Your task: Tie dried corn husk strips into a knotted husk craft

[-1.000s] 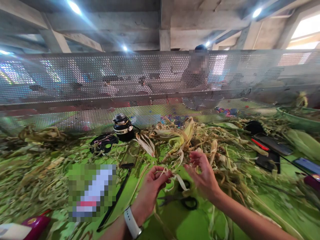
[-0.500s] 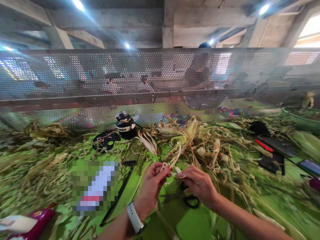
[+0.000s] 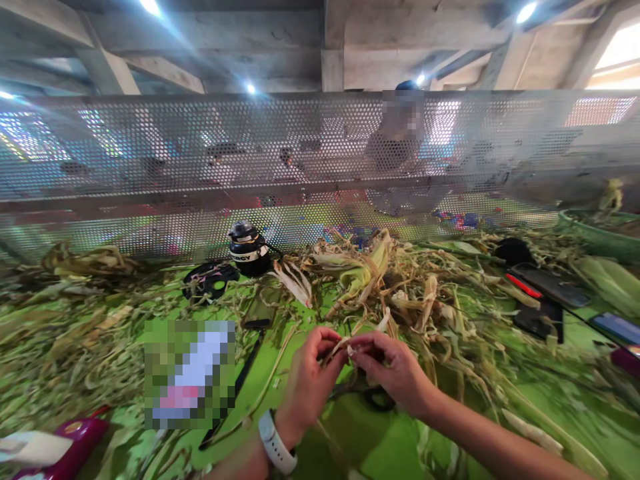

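Over the middle of the green table, my left hand [image 3: 320,367] and my right hand [image 3: 393,370] meet fingertip to fingertip. Both pinch a thin, pale strip of dried corn husk [image 3: 345,343]; its lower end is hidden behind the fingers. A white-strapped watch [image 3: 275,443] is on my left wrist. Under my right hand lie dark-handled scissors [image 3: 379,400], partly covered. Beyond my fingers is a heap of dry corn husks [image 3: 370,267], tan with some yellow-green leaves.
Shredded husks [image 3: 75,347] spread over the left side. A black bottle [image 3: 249,250] stands at the back before a perforated metal screen [image 3: 300,147]; people are behind it. At right lie dark flat objects [image 3: 550,287] and a phone [image 3: 617,331]. A purple object [image 3: 75,447] is at lower left.
My hands have come closer together, fingertips now touching around the husk strip. My left hand has turned and moved slightly right. The view has shifted a little.
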The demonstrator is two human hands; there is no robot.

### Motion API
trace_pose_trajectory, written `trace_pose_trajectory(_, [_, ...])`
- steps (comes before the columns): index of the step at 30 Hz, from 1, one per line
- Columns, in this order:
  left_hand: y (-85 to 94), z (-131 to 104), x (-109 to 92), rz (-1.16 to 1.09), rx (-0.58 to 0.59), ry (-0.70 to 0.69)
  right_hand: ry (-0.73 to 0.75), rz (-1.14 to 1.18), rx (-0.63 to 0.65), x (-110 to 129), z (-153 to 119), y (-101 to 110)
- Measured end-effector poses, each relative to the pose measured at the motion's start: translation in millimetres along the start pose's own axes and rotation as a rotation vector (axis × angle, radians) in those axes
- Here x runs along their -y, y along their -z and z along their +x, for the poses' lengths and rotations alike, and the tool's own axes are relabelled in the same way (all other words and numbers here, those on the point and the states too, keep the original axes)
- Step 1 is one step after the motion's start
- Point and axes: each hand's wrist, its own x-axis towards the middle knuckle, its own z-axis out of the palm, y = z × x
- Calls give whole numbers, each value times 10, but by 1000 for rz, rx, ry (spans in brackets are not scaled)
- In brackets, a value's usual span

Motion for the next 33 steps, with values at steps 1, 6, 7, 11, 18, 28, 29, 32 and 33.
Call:
trace_pose_trajectory(1, [3,-6,-10,31,1,-17,-20,36,-1,-6,-2,-7])
trace_pose_trajectory(6, [7,-17,-35,112,6,-52,-52,149,-24,-44,0,-26])
trace_pose_trajectory(7, [5,-17,-28,114,8,-57,-53,157,-20,-48,0,-25])
trace_pose_trajectory(11, [-4,-16,13,104,16,-68,-53,161,-5,-51,-6,-16])
trace_pose_trajectory(18, [-7,-44,29,143,25,-89,-46,106,5,-112,-14,-28])
trace_pose_trajectory(28, [-26,-64,37,236,1,-103,35,-19,-30,-122,-30,-34])
trace_pose_trajectory(29, [-25,-68,36,249,7,-118,47,-34,-30,-127,-38,-39])
trace_pose_trajectory(32, [-16,-84,34,299,33,-198,60,-22,-42,-120,-57,-43])
trace_pose_trajectory(33, [-10,-88,35,326,46,-238,62,-9,-40,-105,-60,-36])
